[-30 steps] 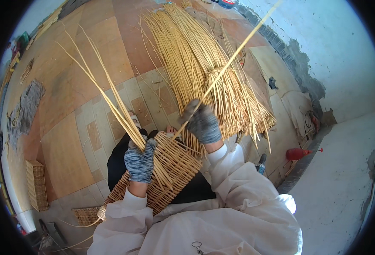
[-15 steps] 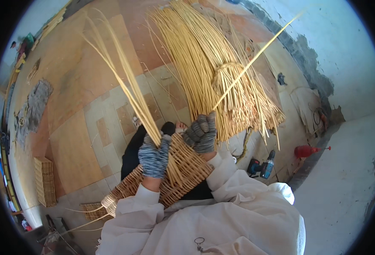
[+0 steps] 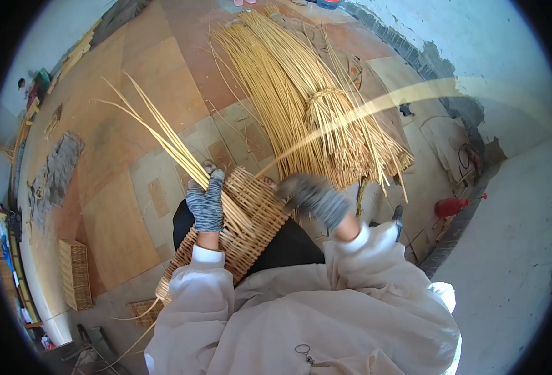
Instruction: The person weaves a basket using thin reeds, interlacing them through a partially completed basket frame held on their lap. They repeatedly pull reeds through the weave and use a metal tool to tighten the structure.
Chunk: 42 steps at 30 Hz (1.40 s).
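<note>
My left hand (image 3: 205, 203), in a grey knit glove, is closed round several pale rods (image 3: 166, 140) that fan up leftward and cross the woven wicker panel (image 3: 251, 247) on my dark-clad lap. My gloved right hand (image 3: 310, 200) is smeared by motion at the panel's right edge, so its fingers are unclear. Just above it, a long rod (image 3: 351, 115) shows as a blurred arc from the panel toward the right wall. Beyond both hands a big bundle of loose rods (image 3: 269, 94) lies on the floor, tied near its right end.
A wicker box (image 3: 75, 275) and a smaller woven piece (image 3: 143, 311) lie at left on the tiled floor, with a ragged grey cloth (image 3: 54, 175). At right are a red squeeze container (image 3: 446, 207), a partly hidden power tool (image 3: 398, 214) and a plastered wall (image 3: 507, 75).
The long rod has swung from straight and upright-diagonal into a lower, blurred arc to the right. My right hand has shifted rightward; my left hand still holds the rods.
</note>
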Each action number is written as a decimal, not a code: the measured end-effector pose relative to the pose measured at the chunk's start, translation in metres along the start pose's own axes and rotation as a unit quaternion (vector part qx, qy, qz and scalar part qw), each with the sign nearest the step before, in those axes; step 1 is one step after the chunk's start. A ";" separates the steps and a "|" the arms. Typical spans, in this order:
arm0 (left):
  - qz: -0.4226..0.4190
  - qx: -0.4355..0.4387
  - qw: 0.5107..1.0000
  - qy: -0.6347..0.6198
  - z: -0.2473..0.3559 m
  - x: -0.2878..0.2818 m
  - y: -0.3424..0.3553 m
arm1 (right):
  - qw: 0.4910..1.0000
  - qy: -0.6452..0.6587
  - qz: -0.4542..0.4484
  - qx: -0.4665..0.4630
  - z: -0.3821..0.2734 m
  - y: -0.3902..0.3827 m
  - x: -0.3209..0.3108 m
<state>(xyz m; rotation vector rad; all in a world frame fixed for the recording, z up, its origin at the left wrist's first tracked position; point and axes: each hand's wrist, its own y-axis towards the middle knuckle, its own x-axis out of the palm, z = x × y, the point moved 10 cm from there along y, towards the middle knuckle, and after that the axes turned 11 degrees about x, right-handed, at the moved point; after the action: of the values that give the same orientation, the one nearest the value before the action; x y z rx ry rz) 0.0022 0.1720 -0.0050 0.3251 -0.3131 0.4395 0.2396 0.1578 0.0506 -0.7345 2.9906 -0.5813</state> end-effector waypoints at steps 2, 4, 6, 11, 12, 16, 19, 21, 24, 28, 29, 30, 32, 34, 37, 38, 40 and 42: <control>-0.031 0.059 0.997 -0.026 0.034 0.018 -0.012 | 0.989 -0.137 0.024 -0.055 0.002 0.007 0.064; -0.058 0.035 0.994 0.091 0.049 0.022 -0.026 | 0.968 -0.208 0.023 -0.137 0.014 0.022 0.082; -0.059 0.002 0.989 0.138 0.051 0.022 -0.035 | 0.991 -0.106 -0.075 -0.034 0.038 0.035 0.085; 0.030 -0.029 0.998 0.055 0.053 -0.007 -0.034 | 0.898 0.043 0.303 -0.318 -0.036 -0.052 -0.053; 0.003 0.072 0.985 0.158 0.067 0.000 -0.029 | 0.920 0.067 0.276 -0.269 -0.040 -0.045 -0.063; -0.145 0.238 0.885 0.373 0.081 0.047 -0.025 | 0.974 0.055 0.143 -0.168 -0.010 0.028 -0.066; -0.276 0.267 0.798 0.465 0.061 0.074 -0.027 | 0.982 0.069 0.115 -0.136 0.029 0.069 -0.071; -0.302 0.273 0.742 0.532 0.057 0.081 -0.036 | 0.968 0.240 0.063 -0.037 0.051 0.080 -0.065; -0.298 0.257 0.726 0.565 0.047 0.083 -0.036 | 0.970 0.242 0.025 0.013 0.067 0.086 -0.049; -0.285 0.200 0.740 0.576 0.034 0.072 -0.031 | 0.924 0.369 -0.001 0.101 0.078 0.090 -0.044; -0.284 0.199 0.746 0.568 0.036 0.074 -0.031 | 0.944 0.328 -0.014 0.042 0.075 0.096 -0.046; -0.283 0.199 0.752 0.561 0.039 0.078 -0.029 | 0.958 0.286 -0.027 -0.018 0.069 0.101 -0.045; -0.279 0.199 0.748 0.569 0.043 0.085 -0.028 | 0.961 0.270 -0.037 -0.037 0.076 0.105 -0.049; -0.264 0.172 0.747 0.585 0.043 0.081 -0.027 | 0.944 0.324 -0.043 0.046 0.068 0.100 -0.039; -0.248 0.149 0.760 0.583 0.040 0.076 -0.026 | 0.973 0.220 -0.040 0.051 0.047 0.092 -0.030; -0.244 0.146 0.759 0.585 0.039 0.075 -0.025 | 0.974 0.218 -0.041 0.052 0.053 0.094 -0.025; -0.230 0.153 0.758 0.590 0.038 0.076 -0.021 | 0.976 0.209 -0.047 0.043 0.056 0.098 -0.010; -0.223 0.134 0.766 0.587 0.036 0.071 -0.021 | 0.976 0.216 -0.039 0.004 0.047 0.092 -0.014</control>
<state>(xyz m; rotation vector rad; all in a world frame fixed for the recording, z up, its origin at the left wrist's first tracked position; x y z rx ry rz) 0.0646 0.1664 0.0477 0.3319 1.0656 0.1439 0.2150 0.2235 -0.0267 -0.8230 3.3581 -0.8578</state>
